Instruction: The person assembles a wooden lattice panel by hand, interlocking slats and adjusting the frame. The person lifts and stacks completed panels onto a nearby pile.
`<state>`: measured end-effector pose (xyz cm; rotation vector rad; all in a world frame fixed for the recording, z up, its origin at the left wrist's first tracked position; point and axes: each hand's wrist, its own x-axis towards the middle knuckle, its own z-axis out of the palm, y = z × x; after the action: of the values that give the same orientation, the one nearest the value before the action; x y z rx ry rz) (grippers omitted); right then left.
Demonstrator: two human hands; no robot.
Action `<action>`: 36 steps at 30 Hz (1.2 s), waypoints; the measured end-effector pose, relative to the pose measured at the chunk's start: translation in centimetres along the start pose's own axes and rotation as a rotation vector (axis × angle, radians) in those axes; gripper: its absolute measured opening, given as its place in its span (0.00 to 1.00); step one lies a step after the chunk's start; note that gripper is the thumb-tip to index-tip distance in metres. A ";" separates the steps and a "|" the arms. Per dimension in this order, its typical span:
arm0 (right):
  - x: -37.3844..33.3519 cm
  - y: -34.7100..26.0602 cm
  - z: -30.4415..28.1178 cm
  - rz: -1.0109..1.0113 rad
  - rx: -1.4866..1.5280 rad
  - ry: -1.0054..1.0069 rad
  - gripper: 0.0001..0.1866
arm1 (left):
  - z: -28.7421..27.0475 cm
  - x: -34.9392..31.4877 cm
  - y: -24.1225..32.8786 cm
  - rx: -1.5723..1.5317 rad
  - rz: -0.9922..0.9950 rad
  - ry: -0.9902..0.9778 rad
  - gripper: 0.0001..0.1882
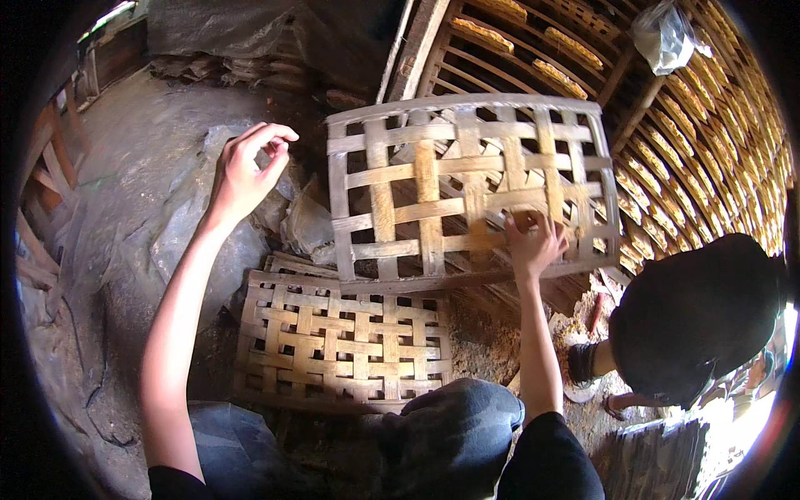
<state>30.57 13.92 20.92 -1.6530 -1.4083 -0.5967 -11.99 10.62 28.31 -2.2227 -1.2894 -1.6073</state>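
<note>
A rectangular woven bamboo tray with a wooden frame is raised and tilted in front of me. My right hand is at its lower right, fingers bent round a slat of the lattice. To the left of the tray, my left hand is lifted and apart from it. Its fingers are loosely curled, with a small gap to the thumb and nothing visible between them. Below, in front of my knees, lies a second woven tray, with the edge of another frame showing behind it.
Slatted racks bearing yellowish pieces rise at the far right, with a clear plastic bag hanging there. A person in dark clothing is close on my right. Crumpled plastic sheeting covers the floor at left. Wooden slats line the left side.
</note>
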 end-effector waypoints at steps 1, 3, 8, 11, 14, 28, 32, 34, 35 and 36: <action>0.1 -0.5 0.1 -0.052 0.022 0.040 0.18 | -0.2 0.0 0.0 0.008 0.007 0.000 0.09; 0.5 1.1 1.1 -0.131 -0.039 0.100 0.23 | 0.3 -0.1 0.3 -0.002 -0.022 -0.026 0.08; -2.5 -2.9 0.2 -0.187 0.069 0.067 0.25 | -0.5 -0.9 -1.4 0.096 -0.072 -0.068 0.11; -5.3 -4.5 -1.0 -0.197 0.134 -0.040 0.24 | -0.1 -1.4 -2.5 0.132 -0.097 -0.120 0.12; -8.6 -6.1 -1.3 -0.240 0.217 -0.081 0.22 | 0.1 -2.6 -3.9 0.162 -0.079 -0.146 0.14; -16.5 -7.4 -1.3 -0.238 0.141 -0.312 0.20 | 0.0 -1.2 -3.7 0.027 -0.319 -0.733 0.19; -17.7 -6.7 -1.7 -0.218 0.134 -0.406 0.16 | 2.0 -0.9 -2.8 0.136 -0.328 -0.745 0.17; -19.0 -7.0 -1.7 -0.226 0.222 -0.451 0.10 | 2.0 -1.2 -1.1 0.234 -0.297 -0.729 0.16; -19.8 -6.9 -1.5 -0.222 0.259 -0.495 0.09 | 2.5 -1.2 -0.6 0.276 -0.267 -0.724 0.15; -20.8 -6.5 -1.3 -0.218 0.295 -0.538 0.08 | 3.1 -1.5 -0.6 0.315 -0.217 -0.747 0.14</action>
<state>19.41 1.53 6.83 -1.4871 -1.9734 -0.0418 -10.21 11.83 25.52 -2.6160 -1.8345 -0.5145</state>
